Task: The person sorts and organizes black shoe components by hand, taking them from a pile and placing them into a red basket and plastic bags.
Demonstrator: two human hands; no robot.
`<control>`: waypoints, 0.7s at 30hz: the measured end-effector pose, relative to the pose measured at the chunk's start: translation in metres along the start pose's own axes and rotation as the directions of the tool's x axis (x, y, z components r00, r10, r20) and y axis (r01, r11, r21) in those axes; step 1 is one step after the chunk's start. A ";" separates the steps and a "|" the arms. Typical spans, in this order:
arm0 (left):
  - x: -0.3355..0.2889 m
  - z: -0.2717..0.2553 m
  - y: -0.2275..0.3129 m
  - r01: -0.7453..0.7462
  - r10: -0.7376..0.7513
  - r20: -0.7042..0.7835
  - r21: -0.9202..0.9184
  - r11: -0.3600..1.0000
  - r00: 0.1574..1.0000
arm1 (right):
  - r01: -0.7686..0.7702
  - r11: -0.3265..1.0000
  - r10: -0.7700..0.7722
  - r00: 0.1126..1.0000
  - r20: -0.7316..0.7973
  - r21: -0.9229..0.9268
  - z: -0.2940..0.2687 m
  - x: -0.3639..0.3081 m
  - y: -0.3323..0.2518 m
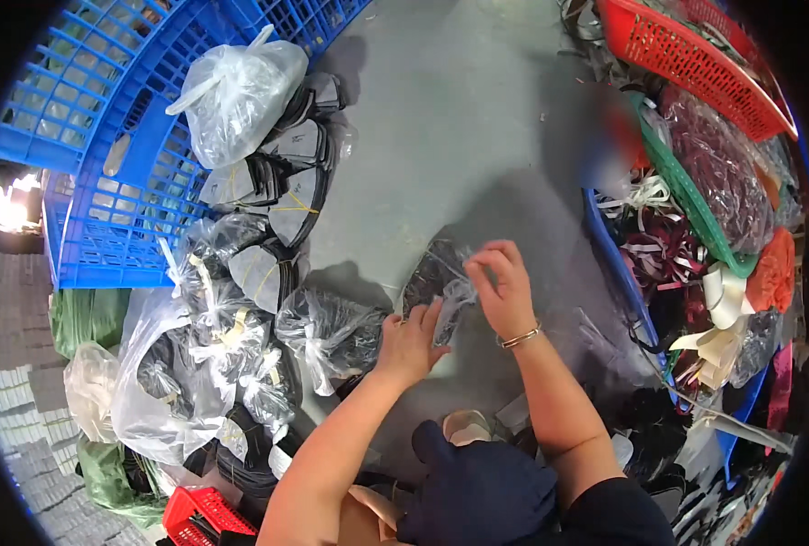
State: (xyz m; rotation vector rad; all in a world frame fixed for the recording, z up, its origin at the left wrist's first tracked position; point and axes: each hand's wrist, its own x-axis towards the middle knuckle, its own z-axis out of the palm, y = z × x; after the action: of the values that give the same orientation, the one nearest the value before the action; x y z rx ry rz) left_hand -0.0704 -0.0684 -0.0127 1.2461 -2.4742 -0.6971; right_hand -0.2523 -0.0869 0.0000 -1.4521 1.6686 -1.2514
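On the floor in front of me lies a clear plastic bag with dark pieces inside. My left hand rests against its near side, fingers stretched out and apart. At the bag's right side, my right hand has thumb and fingertips pinched together on the loose plastic. A bracelet circles that wrist. Just left of my left hand sits a knotted clear bag of dark pieces.
Blue crates, stacked grey and black flat pieces and a tied clear bag stand at the left. More filled bags lie below them. A red basket and a green basket with straps and scraps line the right.
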 end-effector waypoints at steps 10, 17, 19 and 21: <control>-0.049 -0.042 -0.003 -0.264 -0.034 0.723 0.294 0.919 0.690 | 0.214 0.816 0.042 0.905 0.424 -0.536 -0.015 0.004 0.030; -0.005 -0.013 0.026 -0.026 0.057 0.141 -0.210 0.977 0.988 | -0.397 0.887 0.345 0.909 0.233 0.237 -0.031 0.021 -0.024; 0.012 0.009 0.008 0.141 -0.091 0.138 -0.409 0.902 0.986 | -0.177 0.935 0.098 0.962 0.254 0.308 -0.022 0.026 -0.026; 0.027 0.013 -0.005 0.341 -0.343 -0.094 0.504 0.793 0.935 | -0.132 0.969 0.064 0.950 0.305 0.208 -0.041 0.032 -0.056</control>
State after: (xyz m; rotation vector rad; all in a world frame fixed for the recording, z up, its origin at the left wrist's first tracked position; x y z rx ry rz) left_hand -0.0890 -0.0892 -0.0248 1.9196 -2.5488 -0.0856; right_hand -0.2733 -0.1048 0.0715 -1.3264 1.3352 -1.0691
